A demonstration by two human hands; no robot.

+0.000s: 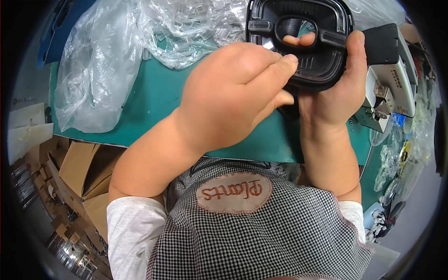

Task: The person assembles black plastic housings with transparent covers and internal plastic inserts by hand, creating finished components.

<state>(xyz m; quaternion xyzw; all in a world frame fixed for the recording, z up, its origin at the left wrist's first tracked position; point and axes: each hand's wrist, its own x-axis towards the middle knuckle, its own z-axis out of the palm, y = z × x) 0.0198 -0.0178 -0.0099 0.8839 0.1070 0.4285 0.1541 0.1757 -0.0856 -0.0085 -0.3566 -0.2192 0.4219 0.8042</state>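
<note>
A black plastic lid (322, 67), square with rounded corners, is held up over the far right part of the green table. It has an oval opening in its middle and a raised tab on either side of that opening. My right hand (333, 100) supports it from beneath and along its right edge, thumb up the side. Fingertips of that hand show through the opening. My left hand (233, 91) is closed at the lid's near left corner, its fingertips on the rim. The palm side of the left hand is hidden.
Clear plastic bags (100, 70) and a heap of small transparent parts (182, 32) cover the back left of the green table (154, 114). A white and black device (392, 74) stands right of my right hand. Cardboard boxes (77, 163) sit below at left.
</note>
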